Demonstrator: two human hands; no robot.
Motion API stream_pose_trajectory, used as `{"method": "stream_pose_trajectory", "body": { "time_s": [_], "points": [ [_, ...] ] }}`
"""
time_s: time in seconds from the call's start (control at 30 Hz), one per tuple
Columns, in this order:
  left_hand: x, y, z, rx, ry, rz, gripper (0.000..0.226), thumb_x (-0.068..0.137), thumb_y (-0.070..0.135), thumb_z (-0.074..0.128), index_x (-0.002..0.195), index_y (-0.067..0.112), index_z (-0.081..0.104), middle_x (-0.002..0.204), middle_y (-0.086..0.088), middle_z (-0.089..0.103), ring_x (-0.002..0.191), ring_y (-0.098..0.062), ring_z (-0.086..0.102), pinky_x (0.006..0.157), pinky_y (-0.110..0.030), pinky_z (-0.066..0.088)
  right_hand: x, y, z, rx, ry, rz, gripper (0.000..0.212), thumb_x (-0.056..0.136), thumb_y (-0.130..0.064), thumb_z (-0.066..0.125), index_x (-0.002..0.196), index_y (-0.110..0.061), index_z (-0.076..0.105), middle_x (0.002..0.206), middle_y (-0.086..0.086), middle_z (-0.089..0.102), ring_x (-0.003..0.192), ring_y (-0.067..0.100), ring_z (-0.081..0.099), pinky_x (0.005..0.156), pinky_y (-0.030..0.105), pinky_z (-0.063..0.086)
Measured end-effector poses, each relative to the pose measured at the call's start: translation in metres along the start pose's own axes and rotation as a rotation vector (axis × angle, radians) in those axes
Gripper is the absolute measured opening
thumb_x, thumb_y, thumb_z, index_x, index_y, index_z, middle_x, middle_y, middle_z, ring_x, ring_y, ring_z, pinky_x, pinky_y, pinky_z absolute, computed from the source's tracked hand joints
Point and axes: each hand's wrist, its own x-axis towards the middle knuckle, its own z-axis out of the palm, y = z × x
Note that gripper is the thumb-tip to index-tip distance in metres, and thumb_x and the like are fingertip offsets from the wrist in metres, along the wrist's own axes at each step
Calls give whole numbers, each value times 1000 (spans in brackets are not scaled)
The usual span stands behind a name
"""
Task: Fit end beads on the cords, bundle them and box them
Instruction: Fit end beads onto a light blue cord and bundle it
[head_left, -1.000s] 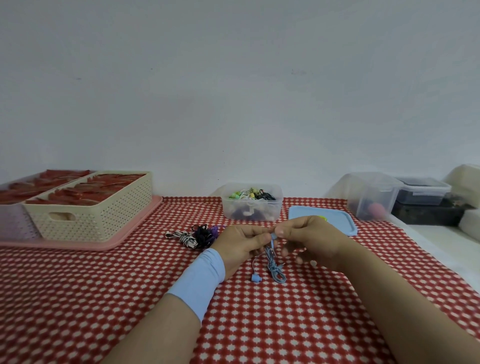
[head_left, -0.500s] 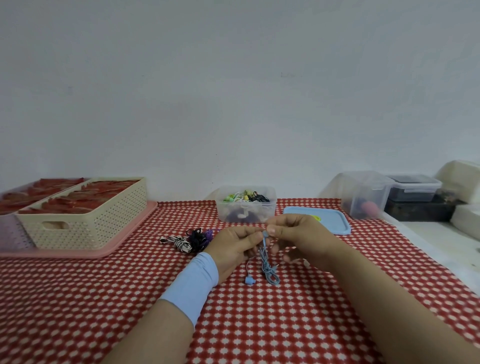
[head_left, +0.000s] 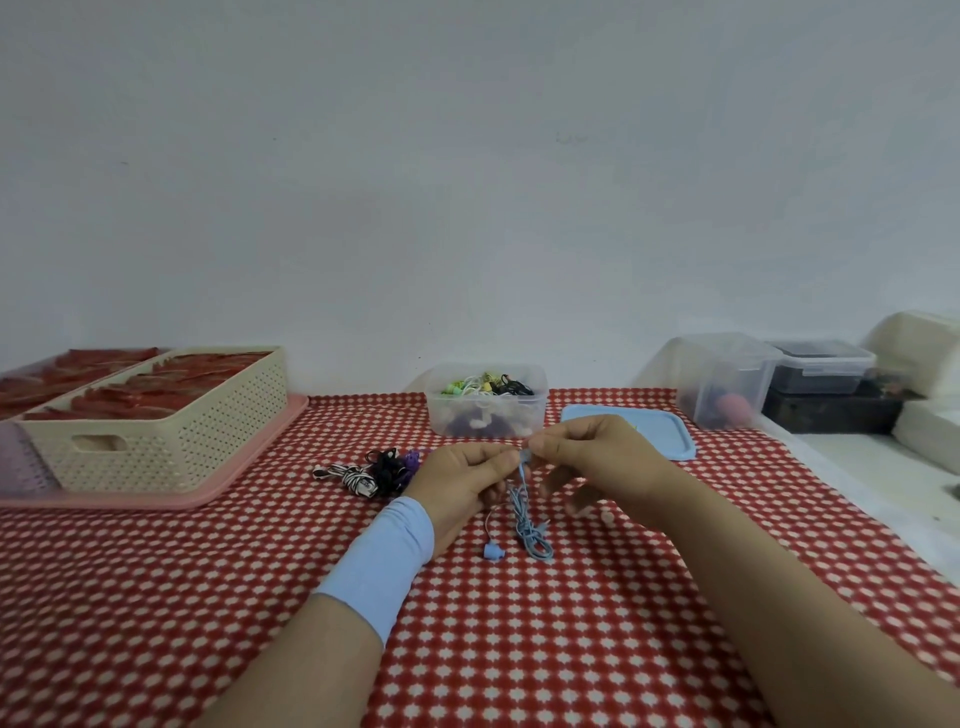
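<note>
Above a red checked tablecloth (head_left: 519, 649), the left hand (head_left: 462, 480) and right hand (head_left: 597, 460) pinch a blue cord's (head_left: 524, 514) top, apparently fitting its end bead (head_left: 524, 456). Next: seat it, then bundle.

Basket (head_left: 156, 426) left, tub (head_left: 485, 415) behind cord (head_left: 527, 525), lid (head_left: 660, 434) right.

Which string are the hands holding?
The light blue cord, pinched between left hand and right hand. The striped bundle, black bundle and purple bundle lie untouched on the tablecloth.
</note>
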Motion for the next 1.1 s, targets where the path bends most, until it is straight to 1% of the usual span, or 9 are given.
{"method": "stream_pose_trajectory", "body": {
  "time_s": [0.07,0.17,0.3,0.47,0.63,0.73,0.87,0.93,1.1],
  "points": [
    [0,-1,-1,26,14,0,12,89,20,70,91,13,79,86,-10,68,72,-21,57,78,-30,52,-1,-1,-1,-62,-12,-20,9,86,-19,79,93,-13,81,87,9,78,69,17,71,52,30,55],
    [-1,-2,-2,116,5,4,17,86,32,73,94,18,79,95,-9,76,96,-40,66,98,-45,53,-1,-1,-1,-111,14,-50,6,85,-12,79,90,-10,80,81,11,77,66,18,71,51,30,57],
    [-1,-2,-1,98,25,18,13,87,27,72,91,17,80,88,-6,74,79,-20,59,94,-44,52,1,0,0,-112,37,-68,13,83,-12,81,96,-9,80,85,14,78,67,21,71,53,32,59],
    [-2,-1,-1,97,7,27,14,88,26,72,97,18,79,92,-7,75,84,-22,63,95,-43,53,0,1,-1,-109,37,-51,10,82,-20,82,91,-14,83,86,11,78,68,20,70,54,32,58],
    [-4,2,-2,23,-22,-5,15,91,18,67,99,13,78,88,-10,66,74,-15,53,84,-32,50,-5,-3,-3,-22,-44,-9,15,93,-22,71,95,-12,82,94,9,78,68,18,68,54,31,56],
    [-6,4,-2,-11,-51,-12,14,92,15,66,97,11,77,87,-10,66,73,-15,54,80,-30,50,-7,-4,-5,2,-79,35,15,93,-19,69,99,-11,81,87,7,78,67,14,67,54,28,54],
    [-7,2,-3,6,-84,-7,14,90,17,67,97,13,78,107,-24,70,93,-28,59,100,-46,50,-7,-5,-6,6,-93,97,16,90,-17,72,100,-9,81,82,10,76,66,12,68,54,26,53],
    [-7,2,-4,-12,-94,-12,13,89,14,67,96,12,78,115,-28,66,99,-31,59,103,-53,47,-6,-4,-6,9,-100,105,15,90,-17,72,98,-9,81,80,10,75,67,13,68,54,26,54],
    [-9,4,-4,-9,-119,-28,12,87,13,68,93,11,78,108,-24,69,99,-30,58,104,-52,46,-5,-3,-4,16,-105,128,14,88,-19,73,94,-10,81,81,8,77,68,16,69,55,29,54]
  ]
}}
